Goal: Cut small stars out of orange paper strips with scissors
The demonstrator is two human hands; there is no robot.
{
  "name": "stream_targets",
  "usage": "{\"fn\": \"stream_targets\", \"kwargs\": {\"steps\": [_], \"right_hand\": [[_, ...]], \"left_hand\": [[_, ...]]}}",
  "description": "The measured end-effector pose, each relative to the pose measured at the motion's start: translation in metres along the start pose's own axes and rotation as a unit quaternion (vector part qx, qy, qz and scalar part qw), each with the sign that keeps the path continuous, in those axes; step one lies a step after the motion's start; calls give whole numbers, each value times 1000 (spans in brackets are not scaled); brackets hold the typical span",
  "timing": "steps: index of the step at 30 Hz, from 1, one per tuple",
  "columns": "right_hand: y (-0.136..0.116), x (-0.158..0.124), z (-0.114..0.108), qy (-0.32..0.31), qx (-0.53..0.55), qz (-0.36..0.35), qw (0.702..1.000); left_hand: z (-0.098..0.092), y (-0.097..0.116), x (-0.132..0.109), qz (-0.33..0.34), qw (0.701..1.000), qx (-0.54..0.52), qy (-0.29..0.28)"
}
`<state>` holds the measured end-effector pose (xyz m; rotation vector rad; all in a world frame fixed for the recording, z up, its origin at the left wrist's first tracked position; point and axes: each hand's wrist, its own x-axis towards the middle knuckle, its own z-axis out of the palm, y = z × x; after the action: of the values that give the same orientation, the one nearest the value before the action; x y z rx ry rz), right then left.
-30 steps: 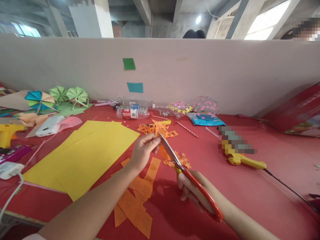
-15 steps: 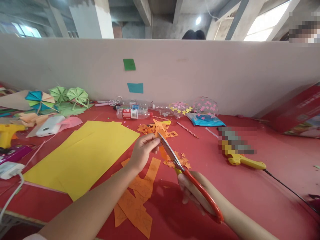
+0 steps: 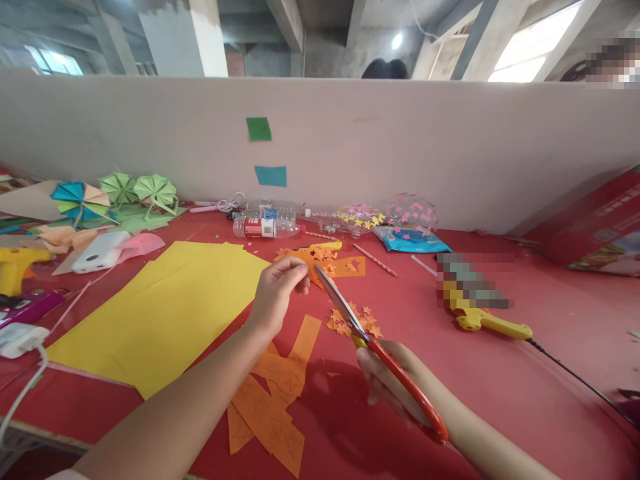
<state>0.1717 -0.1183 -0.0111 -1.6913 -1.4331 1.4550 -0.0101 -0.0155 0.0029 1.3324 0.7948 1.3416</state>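
My right hand (image 3: pixel 393 377) is wrapped round the red handle of a pair of scissors (image 3: pixel 345 310). Their blades look closed, with the tips pointing up and left. My left hand (image 3: pixel 277 287), just left of those tips, has thumb and fingers pinched together; whatever is between them, if anything, I cannot make out. Behind both hands lies a pile of orange paper scraps (image 3: pixel 354 267), some with star-shaped holes. Small orange paper stars (image 3: pixel 367 322) are heaped beneath the blades. Nearer to me are orange paper pieces (image 3: pixel 273 407) with drawn star outlines.
Yellow paper sheets (image 3: pixel 170 300) spread to the left. Plastic bottles (image 3: pixel 260 227) and a blue packet (image 3: pixel 415 240) stand along the partition (image 3: pixel 190 140). To the right lies a yellow-handled glue gun (image 3: pixel 493 325) with a trailing cord; folded paper umbrellas (image 3: pixel 155 190) are at back left.
The orange paper from my left hand now lies on the scrap pile behind. My left hand has drawn slightly left and up, away from the scissor tips. My right hand has barely moved.
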Motion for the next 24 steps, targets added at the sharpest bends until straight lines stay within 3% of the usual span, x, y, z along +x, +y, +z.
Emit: {"fn": "stream_targets", "kwargs": {"steps": [13, 24], "right_hand": [[-4, -5, -7, -28, -26, -49, 998], [-2, -3, -7, -31, -32, -43, 998]], "left_hand": [[-8, 1, 5, 23, 997, 41, -57], [-9, 3, 5, 45, 996, 55, -54]]}}
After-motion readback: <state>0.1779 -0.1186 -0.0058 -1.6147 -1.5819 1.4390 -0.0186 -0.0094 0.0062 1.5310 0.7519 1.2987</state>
